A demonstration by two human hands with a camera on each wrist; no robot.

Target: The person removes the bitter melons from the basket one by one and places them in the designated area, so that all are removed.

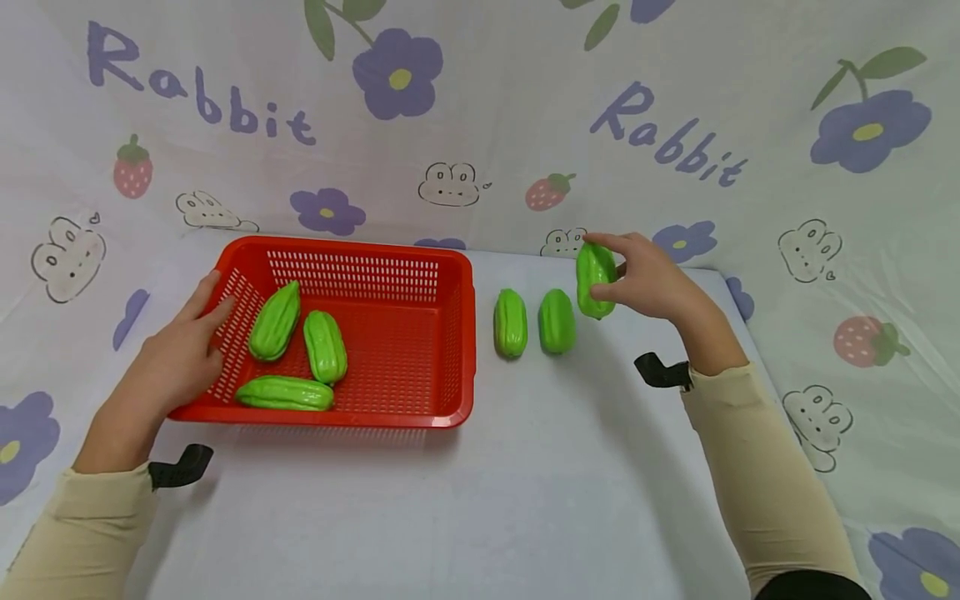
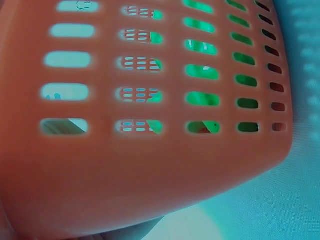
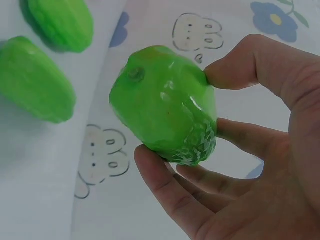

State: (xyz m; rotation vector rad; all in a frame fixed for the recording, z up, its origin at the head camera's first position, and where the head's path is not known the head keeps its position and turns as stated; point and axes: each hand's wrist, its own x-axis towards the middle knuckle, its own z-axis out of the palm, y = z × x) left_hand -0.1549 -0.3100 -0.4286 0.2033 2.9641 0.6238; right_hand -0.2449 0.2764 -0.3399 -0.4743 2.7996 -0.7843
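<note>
My right hand (image 1: 648,279) pinches a green ridged gourd (image 1: 596,279) between thumb and fingers, above the far right part of the table. In the right wrist view the gourd (image 3: 165,105) shows its blunt end, with fingers spread around its side and underneath. At the left, my left hand (image 1: 172,358) grips the side rim of a red plastic basket (image 1: 474,333). Inside the basket lie three like gourds, one (image 1: 275,322) leaning towards the left wall. The slotted basket wall (image 2: 150,175) fills most of the left wrist view and hides nearly all of that hand.
Two more gourds, one (image 1: 512,323) nearer the basket and one (image 1: 557,322) farther right, lie side by side on the white table (image 1: 480,517). A printed cloth (image 1: 495,100) with rabbits and flowers hangs behind the table.
</note>
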